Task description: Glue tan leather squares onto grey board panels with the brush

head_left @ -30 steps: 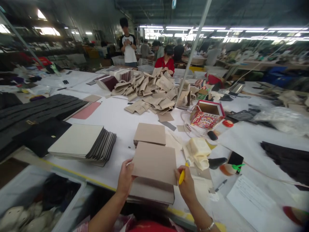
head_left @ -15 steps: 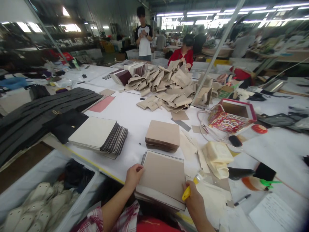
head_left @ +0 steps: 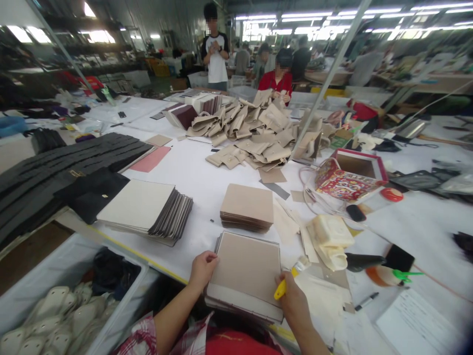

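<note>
Beige panel (head_left: pixel 248 264) atop near stack (head_left: pixel 242 301); looks light, stiff, likely best taken by side edges; left hand (head_left: pixel 202 269) at left edge, grip unclear; right hand (head_left: pixel 296 301) holds yellow-handled brush (head_left: pixel 280 290) by right edge; tan stack (head_left: pixel 247 202) beyond.

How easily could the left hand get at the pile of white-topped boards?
Probably yes: the left hand seems to hold nothing, and only bare tabletop shows between it and the white-topped boards.

L hand (head_left: pixel 204 268) loosely bent; R hand (head_left: pixel 291 296) curled in a grip; forearms (head_left: pixel 173 313) angled inwd.
</note>
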Motion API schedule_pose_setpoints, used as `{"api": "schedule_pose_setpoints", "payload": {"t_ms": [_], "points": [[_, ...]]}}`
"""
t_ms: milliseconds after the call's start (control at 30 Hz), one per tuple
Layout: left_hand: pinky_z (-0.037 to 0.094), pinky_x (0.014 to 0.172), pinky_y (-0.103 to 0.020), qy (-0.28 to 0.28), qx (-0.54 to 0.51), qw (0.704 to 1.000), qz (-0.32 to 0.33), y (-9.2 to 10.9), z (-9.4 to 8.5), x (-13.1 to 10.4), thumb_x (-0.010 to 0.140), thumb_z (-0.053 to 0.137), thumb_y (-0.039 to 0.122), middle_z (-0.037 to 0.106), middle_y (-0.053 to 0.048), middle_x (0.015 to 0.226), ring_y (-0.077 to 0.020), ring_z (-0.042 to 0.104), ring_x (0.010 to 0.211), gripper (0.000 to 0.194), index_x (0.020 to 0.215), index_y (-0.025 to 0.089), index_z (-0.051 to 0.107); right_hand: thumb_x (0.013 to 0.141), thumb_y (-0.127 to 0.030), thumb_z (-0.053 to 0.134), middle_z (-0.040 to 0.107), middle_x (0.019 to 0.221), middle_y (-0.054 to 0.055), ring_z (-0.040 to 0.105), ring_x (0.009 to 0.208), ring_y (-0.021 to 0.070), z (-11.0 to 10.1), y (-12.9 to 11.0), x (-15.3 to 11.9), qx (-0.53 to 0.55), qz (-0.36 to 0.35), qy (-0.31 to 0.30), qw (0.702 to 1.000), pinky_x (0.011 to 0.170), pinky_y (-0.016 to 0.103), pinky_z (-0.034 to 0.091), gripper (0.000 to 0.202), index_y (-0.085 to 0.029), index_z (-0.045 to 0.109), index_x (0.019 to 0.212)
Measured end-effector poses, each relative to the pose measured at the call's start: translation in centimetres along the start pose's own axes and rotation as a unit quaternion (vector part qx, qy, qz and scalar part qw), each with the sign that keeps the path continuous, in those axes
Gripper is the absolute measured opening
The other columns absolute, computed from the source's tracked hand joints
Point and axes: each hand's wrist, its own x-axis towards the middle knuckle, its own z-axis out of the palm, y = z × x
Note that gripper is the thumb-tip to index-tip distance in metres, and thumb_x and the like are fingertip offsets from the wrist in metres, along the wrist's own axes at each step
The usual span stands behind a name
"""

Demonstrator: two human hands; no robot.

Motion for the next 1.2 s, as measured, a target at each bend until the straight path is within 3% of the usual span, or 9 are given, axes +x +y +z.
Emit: {"api": "schedule_pose_setpoints", "payload": {"t_ms": [233, 667, 933, 1200], "points": [[0.044, 0.05, -0.025, -0.009, -0.025, 0.999, -0.03, 0.2, 0.0, 0.1, 0.058, 0.061, 0.039, 0.064, -0.002, 0.061, -0.0189, 0.059, 0.059, 0.025, 0.067, 0.016, 0.063, 0.076, -0.015, 0.036, 0.056, 0.064, -0.001, 0.052, 0.058, 0.0126, -0.2, -0.1, 0.1, -0.037, -0.006, -0.001, 0.999, 0.053, 0.02, 0.03, 0.01, -0.021, 0.043, 0.079], [0.045, 0.051, -0.025, -0.022, -0.023, 0.999, -0.031, 0.2, -0.1, 0.1, 0.059, 0.061, 0.037, 0.064, -0.003, 0.064, -0.0188, 0.06, 0.061, 0.025, 0.07, 0.015, 0.063, 0.082, -0.015, 0.032, 0.057, 0.068, 0.0, 0.054, 0.06, 0.0128, 0.7, 0.0, 0.1, -0.061, 0.005, 0.02, 0.998, 0.053, 0.021, 0.029, 0.012, -0.019, 0.042, 0.088], [0.043, 0.055, -0.023, -0.03, 0.042, 0.999, -0.007, 1.3, -0.6, 0.4, 0.063, 0.059, 0.024, 0.061, 0.0, 0.059, -0.0132, 0.056, 0.056, 0.012, 0.069, 0.015, 0.063, 0.081, -0.014, 0.034, 0.057, 0.067, 0.0, 0.052, 0.057, 0.012, 0.2, -0.4, 0.9, -0.11, 0.015, -0.04, 0.993, 0.051, 0.021, 0.026, 0.012, -0.02, 0.041, 0.089], [0.041, 0.054, -0.02, -0.05, 0.045, 0.998, 0.005, 0.7, -0.9, 1.1, 0.063, 0.059, 0.018, 0.06, 0.0, 0.059, -0.0106, 0.054, 0.055, 0.01, 0.071, 0.014, 0.064, 0.077, -0.011, 0.036, 0.054, 0.062, -0.001, 0.049, 0.054, 0.0118, -0.2, -0.8, 1.5, -0.142, 0.017, -0.063, 0.988, 0.05, 0.021, 0.024, 0.018, -0.019, 0.043, 0.092]]}}
